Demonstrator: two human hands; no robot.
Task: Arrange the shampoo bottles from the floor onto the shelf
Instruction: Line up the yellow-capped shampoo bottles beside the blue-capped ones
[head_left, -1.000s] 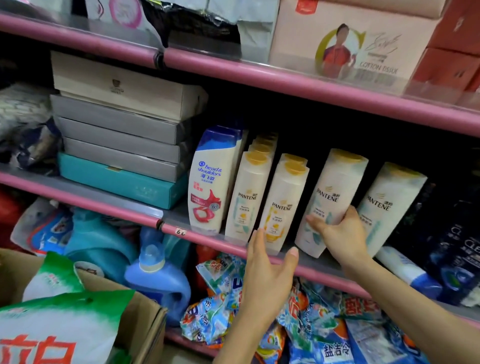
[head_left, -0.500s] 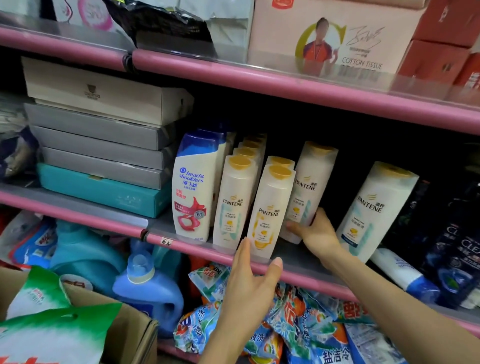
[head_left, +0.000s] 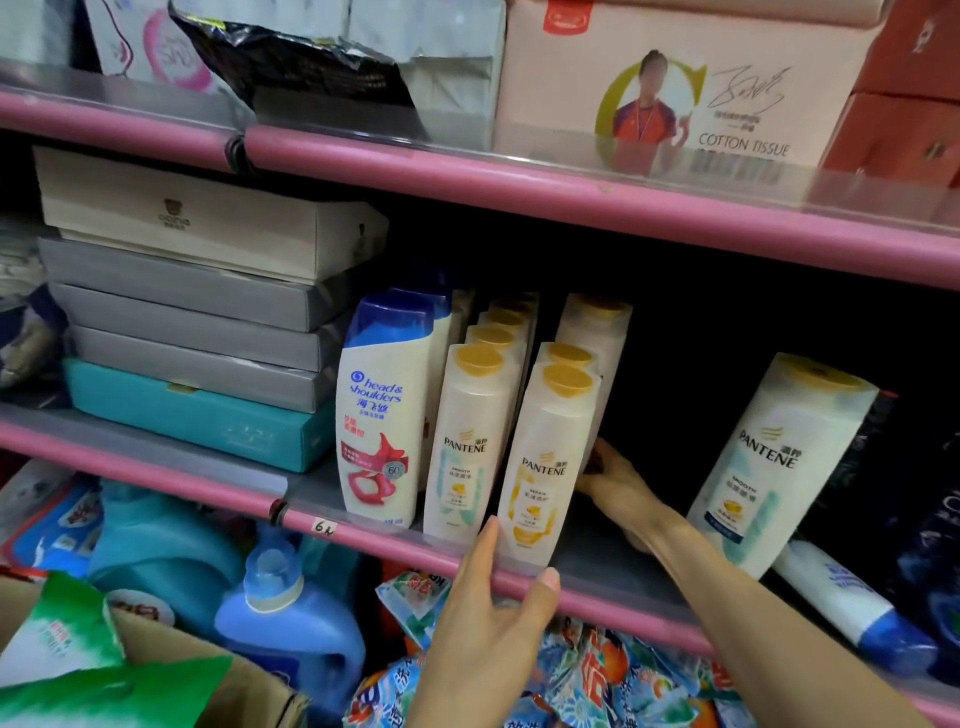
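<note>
Soft, slightly blurred view; shelf (head_left: 597, 558) back deeply shadowed, edges bowed.

1. Two hands are seen: the left hand (head_left: 480, 618) and the right hand (head_left: 615, 480).
2. Two head & shoulders bottles (head_left: 382, 410) are counted, left of the left hand.
3. At least eight Pantene bottles (head_left: 545, 457) are counted; the farther rows are partly hidden.
4. Five flat boxes (head_left: 192, 306) are stacked farther left.
5. Two blue jugs (head_left: 291, 618) are seen below.
</note>
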